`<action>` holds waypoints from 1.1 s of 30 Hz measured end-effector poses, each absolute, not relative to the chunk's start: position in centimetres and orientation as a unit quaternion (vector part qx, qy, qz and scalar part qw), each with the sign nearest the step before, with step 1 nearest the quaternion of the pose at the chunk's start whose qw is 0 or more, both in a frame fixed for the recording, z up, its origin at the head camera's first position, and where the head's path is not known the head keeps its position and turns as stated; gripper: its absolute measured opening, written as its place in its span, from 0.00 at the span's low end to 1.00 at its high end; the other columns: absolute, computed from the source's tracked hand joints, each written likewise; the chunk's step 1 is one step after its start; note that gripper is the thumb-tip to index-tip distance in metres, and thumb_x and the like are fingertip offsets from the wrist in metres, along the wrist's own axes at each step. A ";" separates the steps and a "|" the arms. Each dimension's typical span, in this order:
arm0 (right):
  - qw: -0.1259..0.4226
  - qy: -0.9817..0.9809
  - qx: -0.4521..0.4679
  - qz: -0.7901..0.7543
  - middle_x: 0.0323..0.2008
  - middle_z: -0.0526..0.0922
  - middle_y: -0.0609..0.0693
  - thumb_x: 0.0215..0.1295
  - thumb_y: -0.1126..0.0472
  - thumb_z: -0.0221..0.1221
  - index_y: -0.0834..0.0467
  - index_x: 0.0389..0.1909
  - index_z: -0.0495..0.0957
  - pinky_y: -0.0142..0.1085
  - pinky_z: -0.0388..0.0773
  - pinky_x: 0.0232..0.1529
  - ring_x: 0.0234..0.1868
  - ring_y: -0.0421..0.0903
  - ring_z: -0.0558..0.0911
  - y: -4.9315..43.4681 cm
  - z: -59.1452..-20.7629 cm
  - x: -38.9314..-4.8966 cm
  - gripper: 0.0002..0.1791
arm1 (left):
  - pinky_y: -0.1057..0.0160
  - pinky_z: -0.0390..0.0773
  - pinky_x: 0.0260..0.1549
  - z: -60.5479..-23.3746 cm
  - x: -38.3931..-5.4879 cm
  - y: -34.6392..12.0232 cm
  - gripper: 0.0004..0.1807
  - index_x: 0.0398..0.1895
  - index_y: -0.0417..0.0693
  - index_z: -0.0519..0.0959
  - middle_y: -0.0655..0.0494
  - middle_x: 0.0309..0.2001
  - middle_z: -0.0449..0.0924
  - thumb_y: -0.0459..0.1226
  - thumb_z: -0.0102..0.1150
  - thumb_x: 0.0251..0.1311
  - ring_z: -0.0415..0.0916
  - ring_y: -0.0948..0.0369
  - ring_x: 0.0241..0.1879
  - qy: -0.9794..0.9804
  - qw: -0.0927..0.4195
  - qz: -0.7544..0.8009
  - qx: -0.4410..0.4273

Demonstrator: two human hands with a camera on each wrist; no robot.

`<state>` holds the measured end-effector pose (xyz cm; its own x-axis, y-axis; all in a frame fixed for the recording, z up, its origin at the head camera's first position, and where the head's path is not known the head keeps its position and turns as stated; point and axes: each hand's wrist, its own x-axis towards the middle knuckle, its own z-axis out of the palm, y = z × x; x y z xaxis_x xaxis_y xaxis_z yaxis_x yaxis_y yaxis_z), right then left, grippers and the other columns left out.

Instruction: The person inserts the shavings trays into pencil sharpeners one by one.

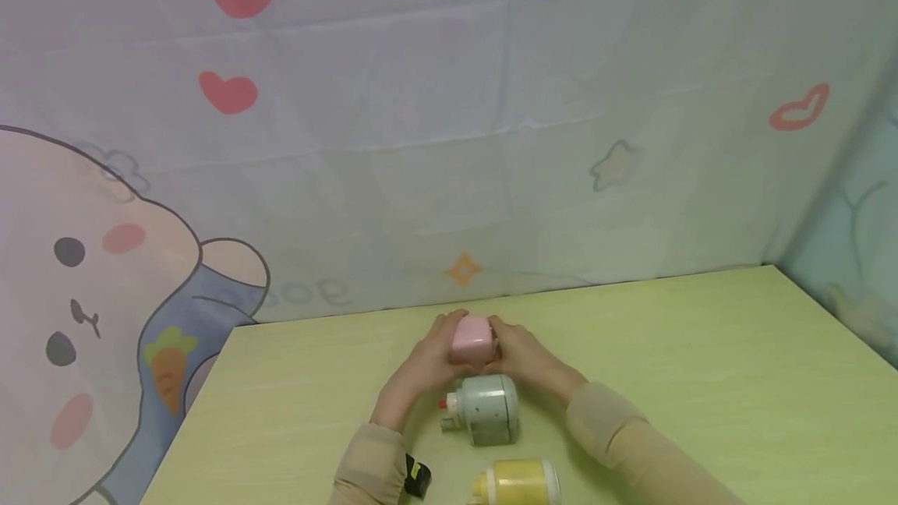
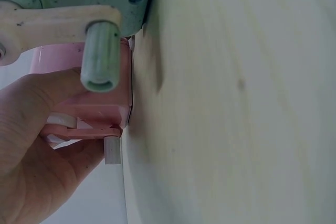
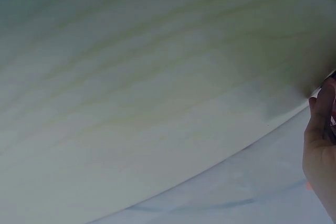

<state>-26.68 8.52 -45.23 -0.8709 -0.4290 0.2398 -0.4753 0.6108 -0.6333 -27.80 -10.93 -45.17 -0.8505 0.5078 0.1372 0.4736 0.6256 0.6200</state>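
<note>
A pink hand-crank pencil sharpener (image 1: 472,341) is on the table near its back edge, between both hands. My left hand (image 1: 433,354) grips its left side; in the left wrist view the thumb and fingers reach round the pink body beside its crank (image 2: 79,132). From the right, my right hand (image 1: 521,353) holds the other side with bent fingers. Only part of that right hand (image 3: 320,145) shows at the edge of the right wrist view. Just in front stands a grey-green crank sharpener (image 1: 491,410), whose handle (image 2: 101,56) overlaps the left hand in the left wrist view.
A yellow sharpener (image 1: 521,482) is at the front, cut off by the frame. Beside the left sleeve is a small black object with a yellow patch (image 1: 417,477). A printed cloth (image 1: 393,201) hangs behind the pale table (image 1: 701,349).
</note>
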 end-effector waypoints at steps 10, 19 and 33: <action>0.040 -0.900 0.255 0.351 0.39 0.83 0.58 0.48 0.66 0.71 0.66 0.49 0.69 0.31 0.77 0.33 0.36 0.46 0.81 8.9 -45.5 -27.1 0.28 | 0.49 0.77 0.51 -45.6 -28.3 -10.7 0.46 0.74 0.53 0.51 0.49 0.64 0.64 0.40 0.68 0.55 0.73 0.51 0.55 0.901 0.032 0.339 0.268; 0.028 -0.895 0.256 0.364 0.41 0.82 0.60 0.50 0.64 0.71 0.69 0.50 0.69 0.36 0.79 0.38 0.41 0.51 0.82 7.9 -45.7 -27.4 0.29 | 0.53 0.78 0.47 -46.2 -28.6 -11.8 0.44 0.70 0.50 0.50 0.45 0.61 0.71 0.43 0.66 0.56 0.77 0.53 0.50 0.904 0.041 0.345 0.249; 0.104 -0.963 0.178 0.171 0.62 0.73 0.62 0.60 0.64 0.59 0.63 0.62 0.69 0.60 0.69 0.58 0.60 0.62 0.72 10.0 -42.9 -24.9 0.28 | 0.41 0.76 0.51 -45.1 -27.8 -13.0 0.37 0.69 0.48 0.59 0.44 0.69 0.61 0.45 0.62 0.58 0.63 0.45 0.66 0.947 -0.100 0.158 0.261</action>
